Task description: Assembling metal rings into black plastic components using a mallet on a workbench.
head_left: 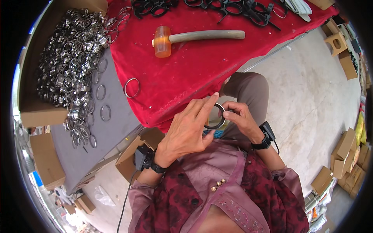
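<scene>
In front of my lap I hold a ring (pixel 222 123) with a silvery metal band and a black part along its inside or edge. My left hand (pixel 186 126) grips it from the left, its fingers along the upper side and the thumb at the lower side. From the right, my right hand (pixel 241 119) pinches its rim between thumb and bent fingers. Part of the ring is hidden behind my left hand. Close by on the red cloth (pixel 182 77), a loose metal ring (pixel 131 87) lies near the left edge.
A mallet (pixel 162 42) with an amber head lies on the cloth. Black rings (pixel 233 7) and white gloves (pixel 297 7) are at the far edge. Left, a cardboard box (pixel 42 117) spills metal rings (pixel 74 58) onto a grey surface (pixel 105 132). More cartons (pixel 344 149) stand on the right.
</scene>
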Available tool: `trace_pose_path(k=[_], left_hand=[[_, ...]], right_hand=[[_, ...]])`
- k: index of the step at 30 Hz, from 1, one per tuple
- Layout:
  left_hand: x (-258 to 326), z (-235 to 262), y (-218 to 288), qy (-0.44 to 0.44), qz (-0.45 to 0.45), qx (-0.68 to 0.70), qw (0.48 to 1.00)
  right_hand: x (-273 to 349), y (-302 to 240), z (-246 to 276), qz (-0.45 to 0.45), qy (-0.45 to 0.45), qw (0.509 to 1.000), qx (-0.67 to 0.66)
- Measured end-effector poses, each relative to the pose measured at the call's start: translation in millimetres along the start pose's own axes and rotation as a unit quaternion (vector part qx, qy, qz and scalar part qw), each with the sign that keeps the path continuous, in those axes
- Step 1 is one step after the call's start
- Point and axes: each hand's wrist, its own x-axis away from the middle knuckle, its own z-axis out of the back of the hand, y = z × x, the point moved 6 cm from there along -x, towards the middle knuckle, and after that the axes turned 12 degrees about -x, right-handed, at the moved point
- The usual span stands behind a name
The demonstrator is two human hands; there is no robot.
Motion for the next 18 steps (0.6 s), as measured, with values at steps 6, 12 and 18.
trace_pose_path(k=[6,12,18], left_hand=[[5.3,-6.3,-8.8,0.020,-0.004,0.040,0.999],[20.3,-37.2,-40.3,0.081,0.087,0.398,0.910],[29.5,-67.4,-54.0,0.047,0.189,0.615,0.764]], right_hand=[[2.1,8.0,3.6,0.008,0.004,1.000,-0.011],[2.5,-1.8,9.6,0.035,0.024,0.998,0.049],[2.7,-6.0,8.3,0.048,0.033,0.995,0.087]])
